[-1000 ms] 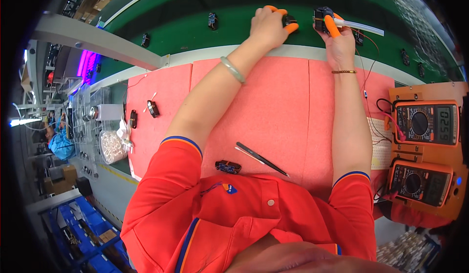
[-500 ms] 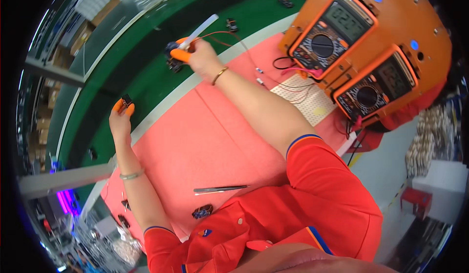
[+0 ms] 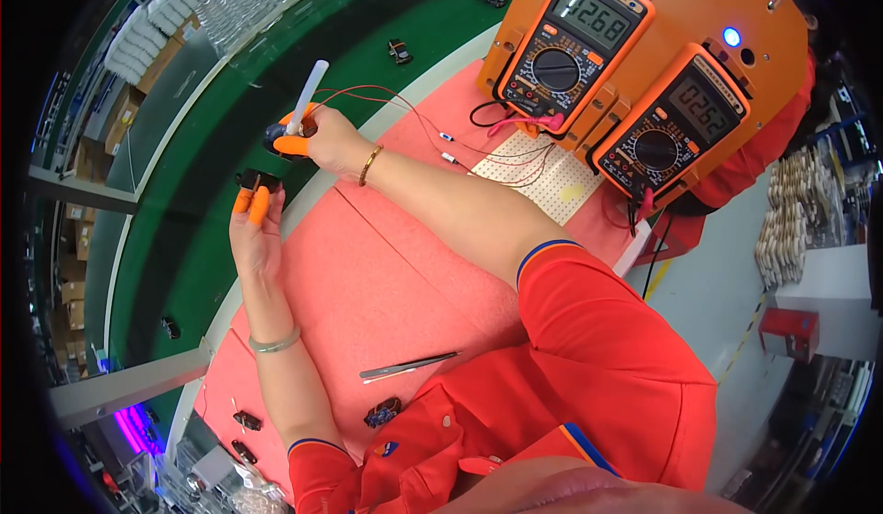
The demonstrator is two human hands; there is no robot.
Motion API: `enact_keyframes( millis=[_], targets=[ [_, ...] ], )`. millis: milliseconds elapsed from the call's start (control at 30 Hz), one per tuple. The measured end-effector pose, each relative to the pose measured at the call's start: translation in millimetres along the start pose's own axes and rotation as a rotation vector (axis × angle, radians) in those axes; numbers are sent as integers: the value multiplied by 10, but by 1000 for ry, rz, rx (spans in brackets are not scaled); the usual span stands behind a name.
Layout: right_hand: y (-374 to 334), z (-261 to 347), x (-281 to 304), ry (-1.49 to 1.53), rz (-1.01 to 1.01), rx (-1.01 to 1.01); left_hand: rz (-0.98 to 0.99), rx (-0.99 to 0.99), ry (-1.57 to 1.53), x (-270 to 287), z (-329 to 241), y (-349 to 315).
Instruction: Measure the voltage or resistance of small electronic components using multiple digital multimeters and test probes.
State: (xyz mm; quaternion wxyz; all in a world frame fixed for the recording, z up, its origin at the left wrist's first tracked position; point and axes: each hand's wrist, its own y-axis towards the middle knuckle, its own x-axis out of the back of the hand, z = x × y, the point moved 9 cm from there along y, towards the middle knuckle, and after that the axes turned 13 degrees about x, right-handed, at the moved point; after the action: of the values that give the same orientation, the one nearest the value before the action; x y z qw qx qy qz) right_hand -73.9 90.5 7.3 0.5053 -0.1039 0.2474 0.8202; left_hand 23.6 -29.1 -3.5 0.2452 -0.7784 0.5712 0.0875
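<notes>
Left hand (image 3: 256,234) pinches black part (image 3: 246,179) over green belt (image 3: 189,224); right hand (image 3: 333,144) grips dark piece (image 3: 274,135) with white tube (image 3: 309,93). Seemingly mid-work: finished count unclear, more parts (image 3: 399,51) along belt.

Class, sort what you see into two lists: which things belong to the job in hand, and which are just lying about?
Apparently in the job:
- small black module in the left hand
- translucent white tube at the right hand
- two orange-cased multimeters, showing readings

Seemingly lying about:
- black tweezers on the pink mat
- blue-black module by the shirt
- red box
</notes>
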Motion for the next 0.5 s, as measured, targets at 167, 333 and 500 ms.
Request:
enact_keyframes(
  millis=[167, 333, 500],
  targets=[
    [-68, 21, -67, 32, 0, -12, 60, -22, 20, -193, 42, -41],
    [-76, 34, -220, -140, 104, 69, 76, -14, 70, -215, 75, -33],
    [44, 3, -43, -563, 83, 192, -10, -40, 22, -120, 11, -25]
  ],
)
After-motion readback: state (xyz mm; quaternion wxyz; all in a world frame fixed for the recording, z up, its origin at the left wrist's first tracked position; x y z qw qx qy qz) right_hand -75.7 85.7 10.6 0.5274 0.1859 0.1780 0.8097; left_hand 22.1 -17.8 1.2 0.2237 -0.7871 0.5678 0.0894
